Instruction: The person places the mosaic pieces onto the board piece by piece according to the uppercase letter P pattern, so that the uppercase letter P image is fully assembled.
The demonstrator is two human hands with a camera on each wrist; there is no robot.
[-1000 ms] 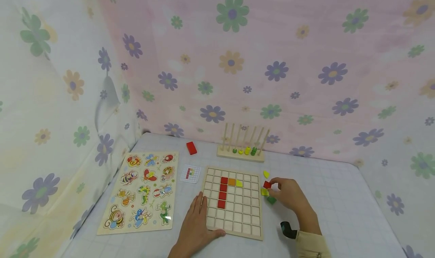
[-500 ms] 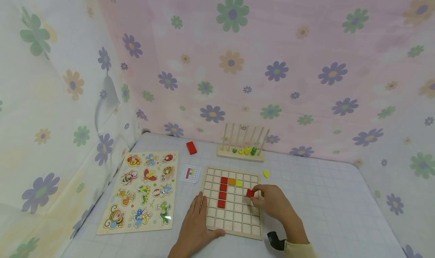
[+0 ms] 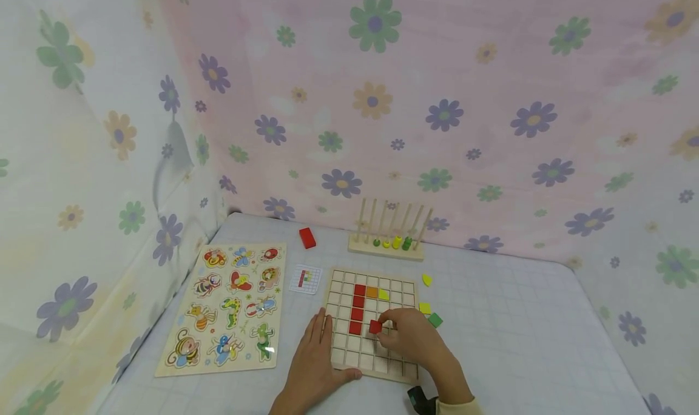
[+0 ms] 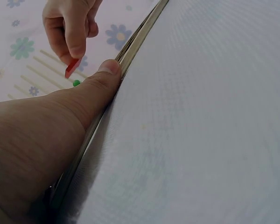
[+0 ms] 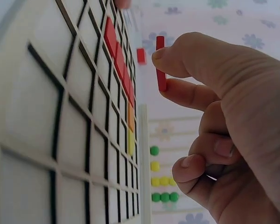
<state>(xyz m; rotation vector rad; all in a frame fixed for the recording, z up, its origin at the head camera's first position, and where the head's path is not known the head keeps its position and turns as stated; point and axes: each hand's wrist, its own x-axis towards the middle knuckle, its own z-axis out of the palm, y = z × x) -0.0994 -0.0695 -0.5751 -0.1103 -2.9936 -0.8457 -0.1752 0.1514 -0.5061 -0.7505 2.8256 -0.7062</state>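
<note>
The table wears a pale gridded cloth; at its centre lies a wooden grid board; at 9 o'clock an animal puzzle board; between them a pattern card; at 12 a peg rack; at 11 a red block; loose yellow and green tiles at 3.

I am seeing soft, even, diffuse light washing the head view, with only faint shadows lying under the hands. The floral cloth is bowing at the edges, stretched by the wide lens. In the left wrist view the left hand is filling the frame, blurred. In the right wrist view the grid board is smearing out of focus near the lens.
</note>
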